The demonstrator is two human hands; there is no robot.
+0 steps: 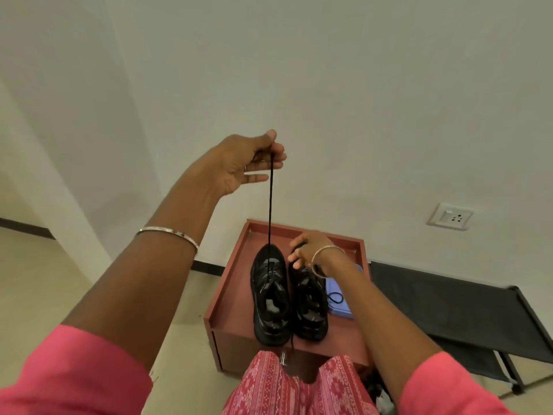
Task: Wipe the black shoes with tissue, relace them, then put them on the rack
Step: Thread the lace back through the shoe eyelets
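Observation:
Two black shoes stand side by side on a reddish-brown cabinet top [233,298], toes pointing away from me. My left hand [248,163] is raised high and pinches the end of a black lace [270,205], which runs taut straight down into the left shoe [270,298]. My right hand [305,247] is lower and grips the toe end of the right shoe [309,310]. A second black lace [336,298] lies coiled on a light blue pack [341,301] to the right of the shoes.
A black fabric shoe rack [454,307] stands to the right of the cabinet against the white wall. A wall socket [450,217] sits above it. Beige floor extends to the left. My pink patterned clothing [287,387] fills the bottom.

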